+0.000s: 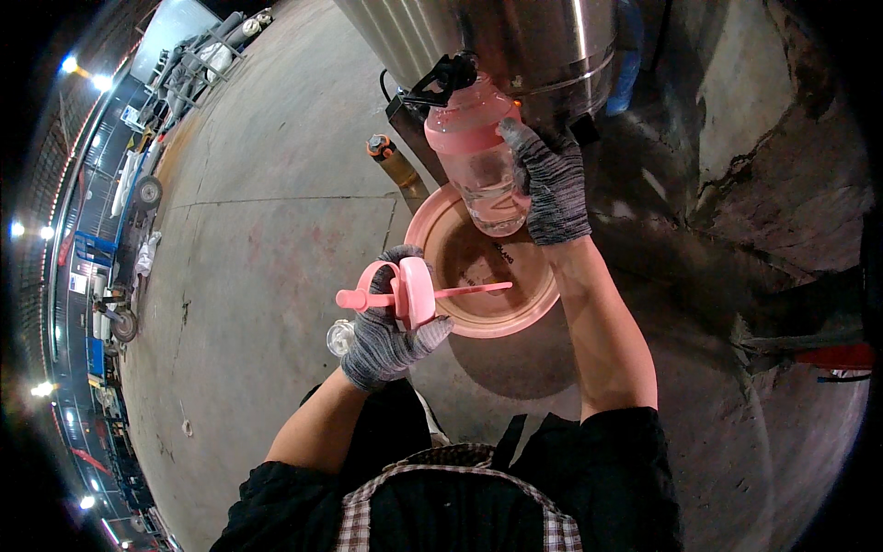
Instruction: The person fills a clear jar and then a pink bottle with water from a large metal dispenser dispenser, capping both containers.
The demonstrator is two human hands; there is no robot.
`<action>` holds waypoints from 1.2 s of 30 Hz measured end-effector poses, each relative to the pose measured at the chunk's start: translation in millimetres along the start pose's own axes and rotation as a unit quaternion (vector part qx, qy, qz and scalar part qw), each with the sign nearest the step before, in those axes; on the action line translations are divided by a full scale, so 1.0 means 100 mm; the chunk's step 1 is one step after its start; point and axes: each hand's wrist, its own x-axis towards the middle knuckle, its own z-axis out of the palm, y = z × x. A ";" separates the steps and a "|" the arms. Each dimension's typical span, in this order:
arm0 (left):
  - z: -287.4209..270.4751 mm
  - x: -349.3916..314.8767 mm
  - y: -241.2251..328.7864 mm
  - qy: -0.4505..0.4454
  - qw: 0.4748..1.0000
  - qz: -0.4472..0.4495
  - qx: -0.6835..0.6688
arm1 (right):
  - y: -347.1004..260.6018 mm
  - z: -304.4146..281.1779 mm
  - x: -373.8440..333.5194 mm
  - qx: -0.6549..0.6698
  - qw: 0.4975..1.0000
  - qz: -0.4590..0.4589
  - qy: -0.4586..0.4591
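Observation:
My right hand (552, 179), in a grey knitted glove, grips a clear water bottle (474, 166) with a pink band from its right side. The bottle's mouth is under the black tap (443, 81) of a large metal dispenser (524, 37), and some clear liquid shows inside. In my left hand (382, 345), gloved alike, is a pink bottle lid (414, 293) with a loop handle and a long pink straw pointing right. Below both hands stands a round pinkish-orange basin (423, 216), partly hidden by the bottle.
An amber bottle with a black and orange cap (380, 147) stands left of the dispenser. A small clear glass-like item (340, 338) is by my left wrist. A cracked wall (754, 101) rises at the right. Wheeled equipment (147, 190) lines the far left.

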 end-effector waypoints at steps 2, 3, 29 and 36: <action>-0.01 -0.01 -0.02 0.001 1.000 0.005 0.001 | -0.02 0.03 -0.02 0.018 1.000 -0.012 0.004; -0.01 -0.01 -0.02 0.000 1.000 0.004 0.001 | -0.02 0.04 -0.03 0.026 0.999 -0.018 0.006; -0.07 -0.03 0.03 0.011 1.000 -0.021 -0.016 | 0.07 0.05 -0.02 0.006 0.999 -0.028 0.027; -0.09 -0.05 0.02 0.008 1.000 -0.016 -0.007 | 0.07 0.02 -0.01 -0.008 1.000 -0.012 0.001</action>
